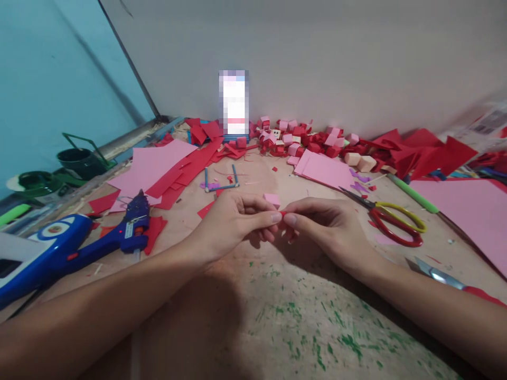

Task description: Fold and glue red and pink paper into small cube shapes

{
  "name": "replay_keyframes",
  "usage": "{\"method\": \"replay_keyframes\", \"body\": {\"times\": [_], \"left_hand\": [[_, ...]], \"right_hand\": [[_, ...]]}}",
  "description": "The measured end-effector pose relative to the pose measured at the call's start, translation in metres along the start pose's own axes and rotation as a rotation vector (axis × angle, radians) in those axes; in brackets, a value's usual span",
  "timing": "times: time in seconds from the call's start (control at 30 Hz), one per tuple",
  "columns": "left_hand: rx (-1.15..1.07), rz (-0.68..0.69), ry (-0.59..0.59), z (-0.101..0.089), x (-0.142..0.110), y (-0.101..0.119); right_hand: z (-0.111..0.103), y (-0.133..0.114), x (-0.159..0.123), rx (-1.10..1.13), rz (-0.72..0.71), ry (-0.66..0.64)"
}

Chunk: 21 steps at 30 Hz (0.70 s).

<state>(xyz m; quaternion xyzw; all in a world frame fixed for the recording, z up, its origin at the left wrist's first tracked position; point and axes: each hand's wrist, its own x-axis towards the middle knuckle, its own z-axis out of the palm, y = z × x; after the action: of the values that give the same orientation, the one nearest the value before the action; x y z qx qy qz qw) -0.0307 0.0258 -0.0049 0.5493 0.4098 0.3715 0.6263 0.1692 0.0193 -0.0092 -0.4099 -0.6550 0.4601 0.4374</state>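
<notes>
Over the middle of the worktable, my left hand (247,216) and my right hand (320,221) meet at their fingertips. Between the two thumbs and forefingers is a small red piece (282,214), pinched from both sides. It looks like paper, but most of it is covered by the fingers. Just behind the fingertips stands a small pink block (271,200). Scissors (386,216) with red and yellow handles lie open to the right of my right hand. A blue glue gun (134,227) rests to the left of my left hand.
Pink sheets (158,163) and red strips (186,174) cover the back left. A heap of red and pink cubes (293,137) lines the wall beside a phone (234,103). A knife with a bare blade (441,273) lies at right, near a green stick (414,192).
</notes>
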Motion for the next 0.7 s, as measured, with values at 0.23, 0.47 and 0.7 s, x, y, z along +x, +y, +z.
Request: {"method": "replay_keyframes", "body": {"times": [0.23, 0.47, 0.7], "left_hand": [[0.029, -0.018, -0.031, -0.0005, 0.0016, 0.0012], [0.040, 0.016, -0.002, 0.0015, -0.0011, 0.0024], [0.118, 0.023, 0.031, 0.0046, -0.0014, 0.0020]], "right_hand": [[-0.0003, 0.0009, -0.0002, 0.027, 0.010, -0.043], [0.0001, 0.0041, 0.0005, 0.054, 0.028, -0.014], [-0.0001, 0.0050, 0.0007, 0.040, 0.029, -0.017]]}}
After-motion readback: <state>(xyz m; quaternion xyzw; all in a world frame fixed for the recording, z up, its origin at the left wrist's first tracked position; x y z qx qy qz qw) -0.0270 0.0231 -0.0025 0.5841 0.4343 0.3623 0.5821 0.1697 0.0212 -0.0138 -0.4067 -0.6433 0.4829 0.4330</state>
